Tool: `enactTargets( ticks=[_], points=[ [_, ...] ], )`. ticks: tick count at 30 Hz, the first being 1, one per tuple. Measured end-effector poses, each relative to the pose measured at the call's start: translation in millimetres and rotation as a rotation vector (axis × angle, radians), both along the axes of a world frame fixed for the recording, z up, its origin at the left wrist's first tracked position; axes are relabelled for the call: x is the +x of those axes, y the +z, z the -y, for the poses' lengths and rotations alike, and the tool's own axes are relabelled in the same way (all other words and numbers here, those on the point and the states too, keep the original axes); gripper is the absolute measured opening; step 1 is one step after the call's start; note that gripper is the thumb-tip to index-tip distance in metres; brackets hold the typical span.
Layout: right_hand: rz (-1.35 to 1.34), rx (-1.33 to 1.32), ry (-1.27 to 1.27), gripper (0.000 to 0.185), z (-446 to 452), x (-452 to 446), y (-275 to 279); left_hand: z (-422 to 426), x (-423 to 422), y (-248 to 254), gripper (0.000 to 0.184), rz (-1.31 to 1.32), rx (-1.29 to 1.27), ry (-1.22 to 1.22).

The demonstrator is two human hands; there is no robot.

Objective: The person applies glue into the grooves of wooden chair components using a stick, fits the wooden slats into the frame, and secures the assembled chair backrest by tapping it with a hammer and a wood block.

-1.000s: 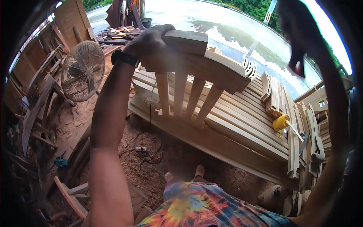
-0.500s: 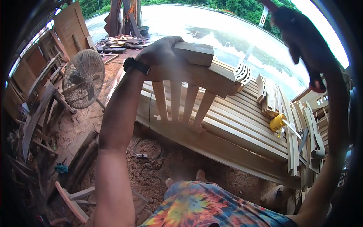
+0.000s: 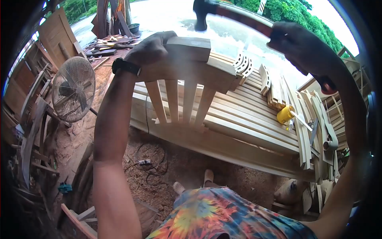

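Observation:
My right hand (image 3: 292,42) is raised at the upper right, closed around the handle of a hammer (image 3: 244,18). The dark hammer head hangs above and beyond a short wooden block (image 3: 189,48), clear of it. That block lies on the thick top rail (image 3: 195,73) of a slatted wooden frame, whose several upright slats (image 3: 171,101) run down to the workbench. My left hand (image 3: 149,49), with a dark band at the wrist, grips the block's left end; some of its fingers are hidden behind the wood.
The workbench (image 3: 254,127) carries long wooden strips, curved slotted pieces (image 3: 242,65) and a yellow container (image 3: 285,114). A pedestal fan (image 3: 74,89) stands at left. A cable with a socket (image 3: 144,162) lies on the shavings-covered ground. Wood scraps (image 3: 109,44) are piled behind.
The hammer has swung left and down, and its head has come into view. My right hand has shifted left. My left hand stays on the block while the whole view shifts slightly.

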State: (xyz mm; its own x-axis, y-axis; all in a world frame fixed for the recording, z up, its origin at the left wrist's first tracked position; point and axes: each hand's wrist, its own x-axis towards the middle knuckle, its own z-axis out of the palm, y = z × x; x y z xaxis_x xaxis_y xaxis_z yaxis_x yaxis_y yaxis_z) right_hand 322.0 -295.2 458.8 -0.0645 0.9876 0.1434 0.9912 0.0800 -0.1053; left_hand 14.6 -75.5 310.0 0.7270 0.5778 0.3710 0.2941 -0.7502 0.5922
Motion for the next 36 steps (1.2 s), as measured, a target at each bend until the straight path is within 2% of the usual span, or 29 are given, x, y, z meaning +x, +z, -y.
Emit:
enactTargets(
  ticks=[2,5,6,7,8,9,10,11,12,14,15,20,22,24,27,28,30,31,34,36],
  points=[
    [-0.130,0.196,0.015,0.030,-6,25,17,-1,1,-2,0.045,0.010,-0.030,-0.011],
    [0.004,0.445,-0.025,0.040,-37,121,88,0,1,0,0.048,-0.004,-0.014,-0.006],
    [-0.175,0.477,0.158,0.041,-53,142,84,1,1,0,0.049,-0.008,0.001,0.000],
    [-0.205,0.518,0.178,0.037,-56,132,73,2,0,1,0.050,-0.011,-0.015,-0.004],
    [-0.126,0.542,0.191,0.034,-61,123,47,3,1,0,0.050,-0.003,0.006,-0.003],
    [0.023,0.561,0.259,0.031,-58,98,2,4,1,0,0.050,0.005,0.030,0.000],
    [0.253,0.542,0.435,0.029,-51,75,-37,5,0,0,0.050,0.014,0.060,0.008],
    [0.469,0.569,0.635,0.027,-47,61,-59,0,0,-4,0.048,0.016,0.036,0.000],
    [0.496,0.529,0.658,0.026,-39,44,-66,2,-1,-3,0.047,0.014,0.023,0.008],
    [-0.018,-0.049,-0.011,0.027,0,-12,-7,6,3,-3,0.046,0.020,-0.009,0.015],
    [-0.018,0.121,0.078,0.027,-5,7,-9,3,2,1,0.046,0.042,0.024,0.012],
    [-0.146,0.375,0.126,0.023,-28,47,23,5,3,-2,0.047,0.015,0.022,0.009],
    [-0.026,0.431,0.249,0.022,-54,74,5,1,2,-5,0.048,0.008,0.012,0.003],
    [0.193,0.346,0.462,0.023,-68,94,-34,1,2,-4,0.048,0.006,0.017,-0.008],
    [0.214,0.063,0.168,0.025,-22,-9,-34,12,4,-3,0.050,0.061,0.049,0.043],
    [0.075,-0.257,-0.110,0.027,-10,-32,-4,13,5,-8,0.051,0.050,0.062,0.068],
    [0.026,-0.064,0.068,0.032,-11,-17,-22,10,4,-5,0.052,0.024,0.114,0.123],
    [0.037,0.045,0.186,0.033,-12,-8,-30,22,3,3,0.055,-0.038,0.043,0.121],
    [-0.085,0.080,0.227,0.027,-13,-5,-29,12,-23,6,0.055,-0.117,0.222,0.237],
    [-0.183,0.121,0.206,0.026,-12,-2,-24,2,-47,-2,0.053,-0.017,0.034,0.161]
  ],
)
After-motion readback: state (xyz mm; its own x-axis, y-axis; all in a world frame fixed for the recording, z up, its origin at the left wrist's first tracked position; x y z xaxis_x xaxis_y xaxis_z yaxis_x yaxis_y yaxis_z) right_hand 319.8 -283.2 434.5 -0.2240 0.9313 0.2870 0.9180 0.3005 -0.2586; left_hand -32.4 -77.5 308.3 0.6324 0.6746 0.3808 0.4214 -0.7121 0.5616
